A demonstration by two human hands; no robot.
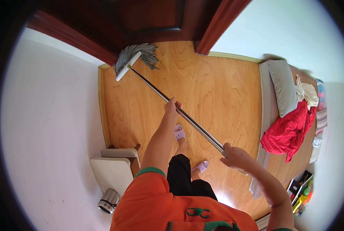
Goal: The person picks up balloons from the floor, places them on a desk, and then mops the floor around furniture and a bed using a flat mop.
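A mop [152, 87] with a metal pole slants across the view from upper left to lower right. My left hand [173, 106] is closed round the middle of the pole. Nearer its upper end, my right hand [235, 157] wraps round the same pole. The white bar and grey string mop head [148, 52] lie on the wooden floor [218, 88], in the corner beside the dark red door frame at the far left.
A low bed [272, 169] at the right holds a grey pillow [283, 86] and red cloth [285, 133]. At the left, a white cabinet [112, 173] stands by the wall with a steel flask [109, 201]. A dark red door [149, 19] is ahead.
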